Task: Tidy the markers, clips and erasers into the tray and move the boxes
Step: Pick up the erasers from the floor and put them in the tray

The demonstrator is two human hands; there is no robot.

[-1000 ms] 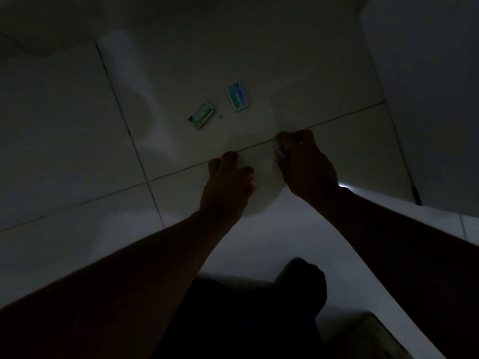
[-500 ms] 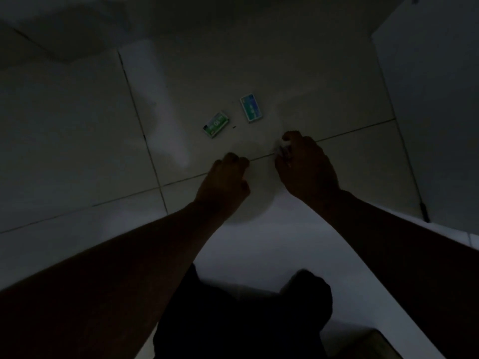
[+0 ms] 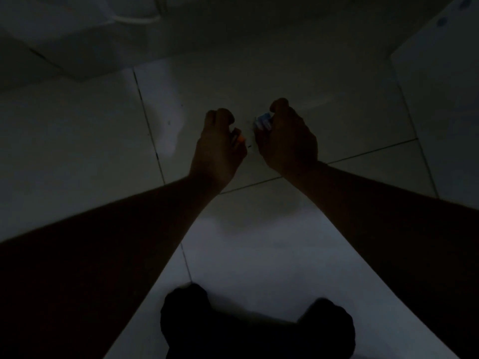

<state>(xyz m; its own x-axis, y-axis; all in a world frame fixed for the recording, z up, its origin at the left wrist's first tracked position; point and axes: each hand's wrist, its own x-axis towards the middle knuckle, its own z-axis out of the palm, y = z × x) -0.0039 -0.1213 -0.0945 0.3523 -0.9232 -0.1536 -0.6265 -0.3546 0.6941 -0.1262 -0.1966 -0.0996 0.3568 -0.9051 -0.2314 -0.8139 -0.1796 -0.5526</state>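
Your right hand [image 3: 287, 137] is curling round a small blue-and-white box [image 3: 263, 123] above the pale tiled floor [image 3: 90, 130], your left hand [image 3: 220, 143] is fisting unseen contents; in this gloom you are risking fumbles.

floor: pale tiles [image 3: 77, 141], dark grout lines | white cable [image 3: 134, 19] top left, dim

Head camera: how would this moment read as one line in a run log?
scene: dim tiled floor | right hand: grip shut on small blue box | left hand: curled, contents unclear | tray: not visible
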